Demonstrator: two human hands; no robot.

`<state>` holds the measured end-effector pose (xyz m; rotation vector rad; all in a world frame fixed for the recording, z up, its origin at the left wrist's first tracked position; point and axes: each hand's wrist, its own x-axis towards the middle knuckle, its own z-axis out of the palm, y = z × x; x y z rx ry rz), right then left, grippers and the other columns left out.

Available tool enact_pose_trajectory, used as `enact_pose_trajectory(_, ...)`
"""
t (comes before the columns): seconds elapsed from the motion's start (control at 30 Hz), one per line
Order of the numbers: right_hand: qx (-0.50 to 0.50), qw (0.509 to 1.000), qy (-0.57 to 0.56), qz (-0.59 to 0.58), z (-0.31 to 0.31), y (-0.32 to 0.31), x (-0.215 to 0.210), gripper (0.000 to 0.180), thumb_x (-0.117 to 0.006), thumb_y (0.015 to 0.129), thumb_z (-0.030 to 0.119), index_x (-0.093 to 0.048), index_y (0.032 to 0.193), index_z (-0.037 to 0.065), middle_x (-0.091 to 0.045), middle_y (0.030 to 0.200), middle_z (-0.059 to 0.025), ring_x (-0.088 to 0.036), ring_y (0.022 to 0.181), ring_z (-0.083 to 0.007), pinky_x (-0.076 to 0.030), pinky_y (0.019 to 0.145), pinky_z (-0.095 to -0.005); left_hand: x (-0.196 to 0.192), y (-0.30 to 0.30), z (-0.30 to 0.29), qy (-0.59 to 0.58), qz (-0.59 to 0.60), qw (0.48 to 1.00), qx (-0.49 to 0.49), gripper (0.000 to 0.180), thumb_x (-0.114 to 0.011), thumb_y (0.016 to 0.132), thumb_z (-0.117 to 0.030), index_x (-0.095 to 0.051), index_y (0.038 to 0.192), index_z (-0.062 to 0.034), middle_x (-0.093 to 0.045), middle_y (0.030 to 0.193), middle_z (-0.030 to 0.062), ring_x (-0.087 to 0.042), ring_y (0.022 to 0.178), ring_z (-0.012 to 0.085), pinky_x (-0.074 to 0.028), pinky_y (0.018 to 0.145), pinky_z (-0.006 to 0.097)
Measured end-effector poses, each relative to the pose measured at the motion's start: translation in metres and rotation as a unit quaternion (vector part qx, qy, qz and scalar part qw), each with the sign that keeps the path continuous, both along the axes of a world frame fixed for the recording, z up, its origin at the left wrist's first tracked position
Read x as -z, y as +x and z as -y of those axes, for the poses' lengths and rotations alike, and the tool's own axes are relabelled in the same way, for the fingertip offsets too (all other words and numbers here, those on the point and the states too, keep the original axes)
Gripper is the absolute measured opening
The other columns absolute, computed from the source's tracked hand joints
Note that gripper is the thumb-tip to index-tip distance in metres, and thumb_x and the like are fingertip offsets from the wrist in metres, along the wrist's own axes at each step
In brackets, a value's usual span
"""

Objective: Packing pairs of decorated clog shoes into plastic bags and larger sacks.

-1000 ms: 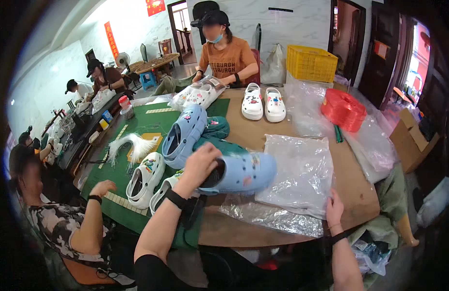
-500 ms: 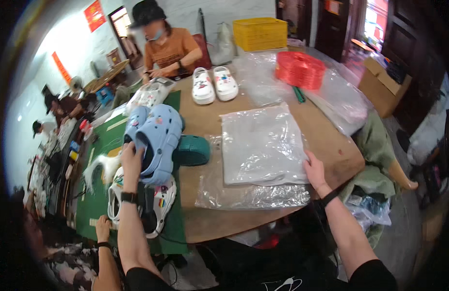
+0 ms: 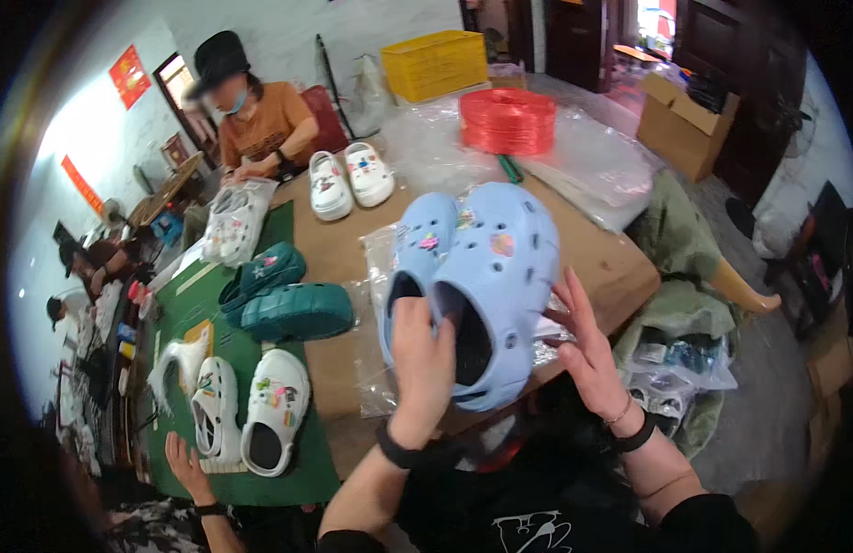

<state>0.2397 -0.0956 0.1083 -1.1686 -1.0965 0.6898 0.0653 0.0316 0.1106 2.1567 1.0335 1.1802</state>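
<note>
A pair of light blue clogs (image 3: 514,240) with small charms is held up in front of me, toes pointing away. My left hand (image 3: 419,364) grips them, its fingers reaching into the openings where the two shoes meet. Close by their right side is my right hand (image 3: 588,359), its fingers spread and nothing held; a finger may touch the shoe, I cannot tell. Behind and below the clogs lies clear plastic bagging (image 3: 379,359), mostly hidden by them.
On the green mat (image 3: 320,452) at left sit teal clogs (image 3: 297,311) and white clogs (image 3: 277,415), with a co-worker's hand (image 3: 187,468) nearby. Across the table are white clogs (image 3: 367,175), red twine (image 3: 507,122), a yellow crate (image 3: 436,66) and a seated person (image 3: 260,120).
My left hand has carried the blue clogs from over the green mat rightward in front of the bag. My right hand has let go of the bag's edge and opened. The view has shifted right.
</note>
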Motion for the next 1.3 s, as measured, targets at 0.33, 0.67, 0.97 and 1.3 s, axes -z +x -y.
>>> enact_pose_trajectory(0.33,0.244,0.951,-0.138,0.132,0.001,0.188,0.104,0.044,-0.046,0.097,0.023,-0.051,0.132,-0.002,-0.053,0.137,-0.0166,-0.049,0.127,-0.0264,-0.036,0.106,-0.0320,0.078,0.134,0.055,-0.042,0.049,0.967,0.247,0.038,-0.059,0.091,-0.011,-0.052,0.126,0.0004,-0.054,0.128,0.0227,-0.052,0.118,0.0380,-0.041,0.101,0.041)
enact_pose_trajectory(0.67,0.220,0.922,0.006,0.319,0.022,0.067,0.063,0.024,-0.059,0.086,0.010,-0.062,0.110,0.004,-0.058,0.110,-0.0162,-0.057,0.105,-0.0323,-0.045,0.093,-0.0381,0.108,-0.060,-0.012,0.091,-0.174,0.980,0.032,0.033,-0.067,0.083,-0.012,-0.064,0.116,-0.0108,-0.054,0.126,0.0140,-0.049,0.119,0.0335,-0.039,0.098,0.046)
enact_pose_trajectory(0.97,0.381,0.823,-0.034,0.420,-0.006,0.070,0.063,0.025,-0.063,0.086,0.013,-0.059,0.108,0.002,-0.055,0.111,-0.0178,-0.052,0.105,-0.0351,-0.043,0.091,-0.0424,0.135,-0.128,-0.036,0.059,-0.311,0.946,-0.065,0.051,-0.071,0.080,-0.022,-0.057,0.128,-0.0081,-0.052,0.134,0.0156,-0.049,0.121,0.0352,-0.039,0.099,0.046)
enact_pose_trajectory(1.3,0.279,0.759,-0.385,0.445,-0.053,0.086,0.047,0.074,-0.055,0.084,0.064,-0.053,0.108,-0.006,-0.066,0.085,-0.0273,-0.065,0.083,-0.0441,-0.051,0.073,-0.0494,0.138,-0.094,-0.022,0.042,-0.203,0.978,0.013,0.027,-0.069,0.078,-0.012,-0.062,0.103,-0.0092,-0.056,0.102,0.0088,-0.055,0.098,0.0302,-0.046,0.081,0.040)
